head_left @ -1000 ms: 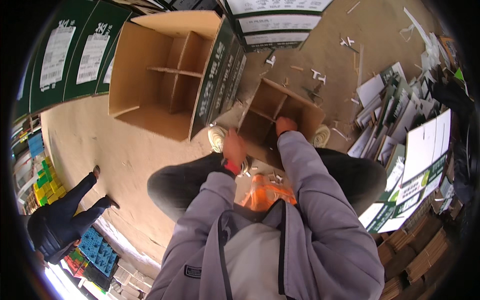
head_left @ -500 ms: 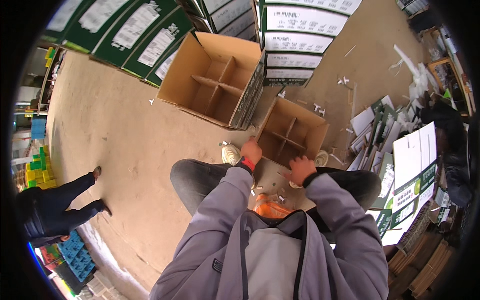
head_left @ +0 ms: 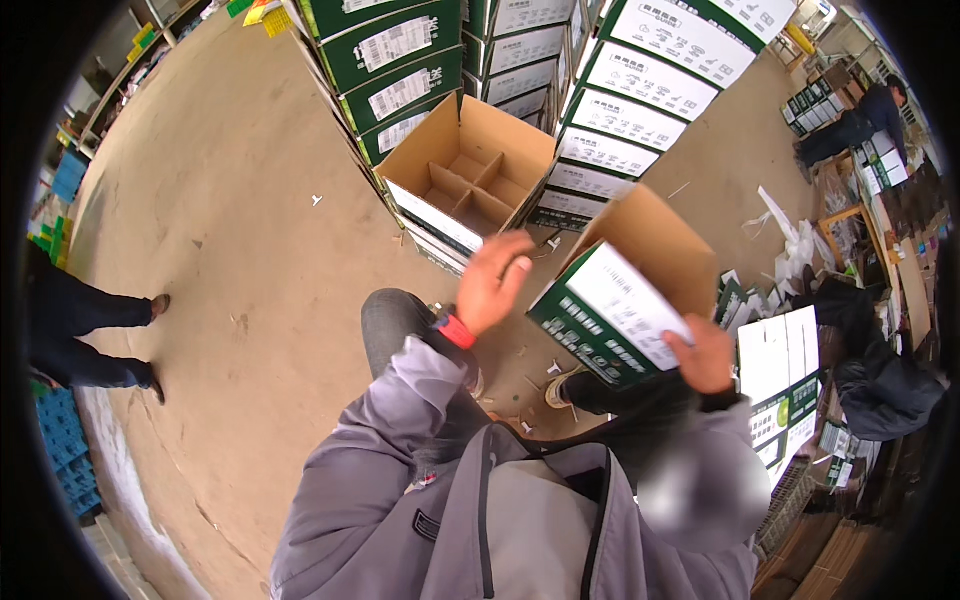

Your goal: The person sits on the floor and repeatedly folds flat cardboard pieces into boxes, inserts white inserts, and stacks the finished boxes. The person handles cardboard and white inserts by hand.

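Observation:
My right hand (head_left: 703, 355) grips the near right rim of an open-topped green and white cardboard box (head_left: 600, 325). The box is tilted and held up off the floor, its printed side facing me and its brown inside partly showing; any dividers in it are hidden. Left of it, my left hand (head_left: 492, 283) is in the air, apart from the box, with fingers stretched and thumb spread, slightly blurred. Just beyond that hand stands a brown-lined carton (head_left: 440, 222) with crossed dividers, apparently on top of others.
Stacked green cartons (head_left: 395, 45) and white-faced cartons (head_left: 640, 70) rise at the back. Flattened cardboard (head_left: 782, 365) leans at the right. Small white scraps (head_left: 317, 200) lie on the floor. One person's legs (head_left: 100, 340) are at the left; another person (head_left: 865, 125) is far right.
The small box has come up off the floor and tilted, with my right hand on its rim. My left hand has left its rim and opened. The whole view has shifted.

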The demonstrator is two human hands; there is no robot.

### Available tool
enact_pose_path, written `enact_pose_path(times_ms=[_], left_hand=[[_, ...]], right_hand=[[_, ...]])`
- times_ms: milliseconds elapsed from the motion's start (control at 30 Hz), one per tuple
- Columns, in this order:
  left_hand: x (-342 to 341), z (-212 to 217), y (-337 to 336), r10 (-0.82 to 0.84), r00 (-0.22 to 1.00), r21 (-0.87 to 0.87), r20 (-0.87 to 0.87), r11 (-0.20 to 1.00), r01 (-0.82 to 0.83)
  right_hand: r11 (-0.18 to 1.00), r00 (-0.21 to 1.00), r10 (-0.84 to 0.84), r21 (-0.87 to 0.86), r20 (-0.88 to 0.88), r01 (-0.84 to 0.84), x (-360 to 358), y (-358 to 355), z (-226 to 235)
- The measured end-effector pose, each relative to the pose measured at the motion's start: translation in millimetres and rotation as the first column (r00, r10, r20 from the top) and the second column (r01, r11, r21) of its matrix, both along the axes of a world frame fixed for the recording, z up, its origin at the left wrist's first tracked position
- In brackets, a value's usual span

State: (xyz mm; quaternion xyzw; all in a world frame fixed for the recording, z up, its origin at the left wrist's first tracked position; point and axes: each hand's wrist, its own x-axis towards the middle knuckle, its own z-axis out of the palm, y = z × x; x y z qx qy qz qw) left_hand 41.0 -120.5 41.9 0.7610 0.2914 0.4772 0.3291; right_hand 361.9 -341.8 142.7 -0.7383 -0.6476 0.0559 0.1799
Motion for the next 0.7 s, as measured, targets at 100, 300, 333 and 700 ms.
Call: enact_pose_path(times_ms=[100, 300, 333, 700], left_hand=[[-27, 20, 33, 0.349, 0.883, 0.417, -0.313, 0.886, -0.202], [-40, -62, 35, 0.207, 0.896, 0.252, -0.392, 0.961, -0.112], [-46, -43, 25, 0.161, 0.914, 0.181, -0.373, 0.979, -0.099], [-74, -40, -1, 0.250, 0.859, 0.224, -0.447, 0.961, -0.163]], right_hand=[[0.997, 0.992, -0.043, 0.052, -0.121, 0.050, -6, 4, 107], [0.989, 0.979, 0.039, 0.145, -0.202, -0.009, -50, 62, 227], [0.978, 0.966, 0.090, 0.203, -0.244, -0.040, -56, 82, 226], [0.975, 0.572, 0.203, 0.113, -0.794, -0.189, -79, 298, 156]])
